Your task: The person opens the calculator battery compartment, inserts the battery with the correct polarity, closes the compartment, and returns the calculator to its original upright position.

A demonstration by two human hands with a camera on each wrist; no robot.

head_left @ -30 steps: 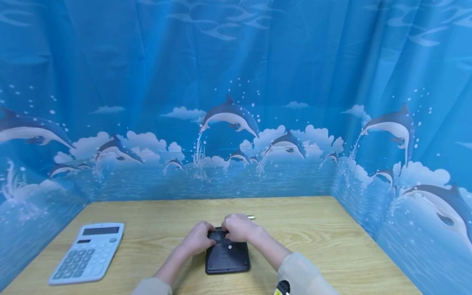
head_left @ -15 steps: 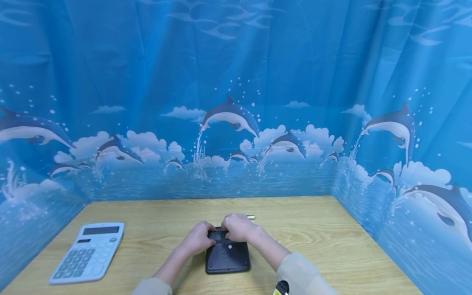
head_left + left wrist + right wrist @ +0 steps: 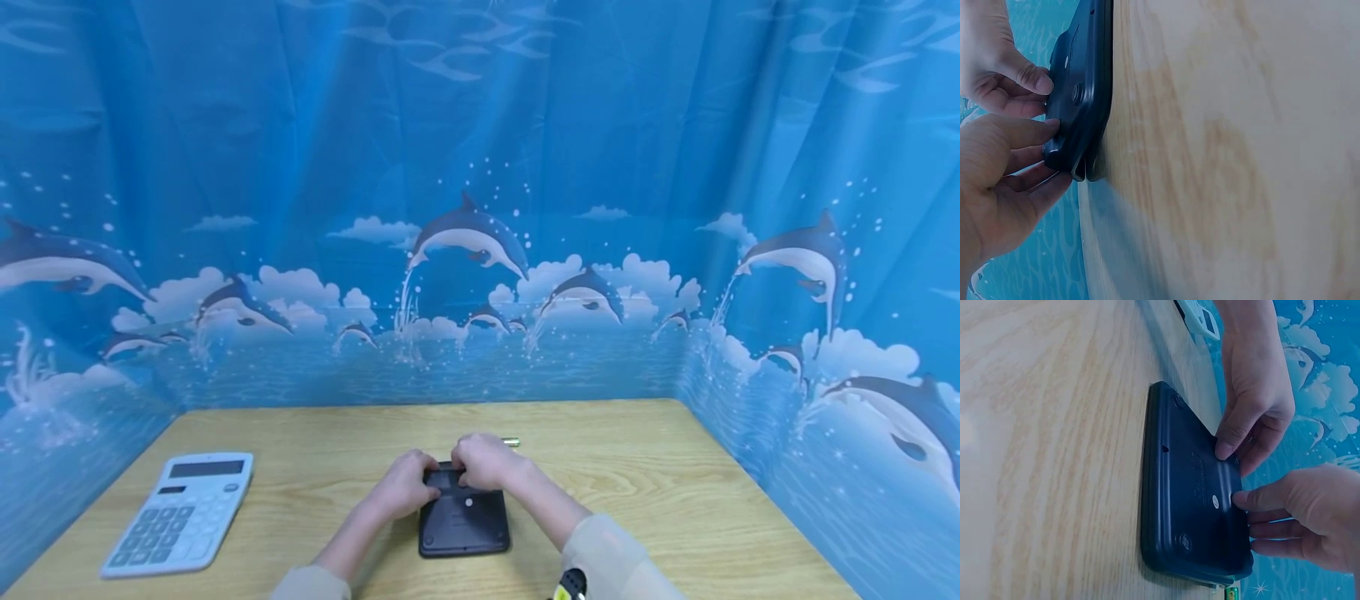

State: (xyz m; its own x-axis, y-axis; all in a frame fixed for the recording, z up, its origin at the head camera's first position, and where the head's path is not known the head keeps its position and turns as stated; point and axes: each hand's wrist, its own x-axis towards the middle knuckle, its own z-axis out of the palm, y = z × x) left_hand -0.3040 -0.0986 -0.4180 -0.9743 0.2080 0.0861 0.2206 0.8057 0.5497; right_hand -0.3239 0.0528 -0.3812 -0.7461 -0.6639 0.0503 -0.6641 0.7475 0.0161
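– Where is your black, flat, rectangular plastic device?
– It is before you on the light wooden table, well apart from the white plastic calculator.
– And your grip?
– Your left hand pinches its far left corner, your right hand its far edge, both with thumb and fingers closed on it.

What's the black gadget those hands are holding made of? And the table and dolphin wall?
The black gadget looks like hard plastic: it's smooth, a bit shiny, with rounded edges. The table has pale wood grain and a soft shine: maybe wood, maybe a print. The dolphin wall hangs in folds with faint shine: probably cloth or thin plastic.
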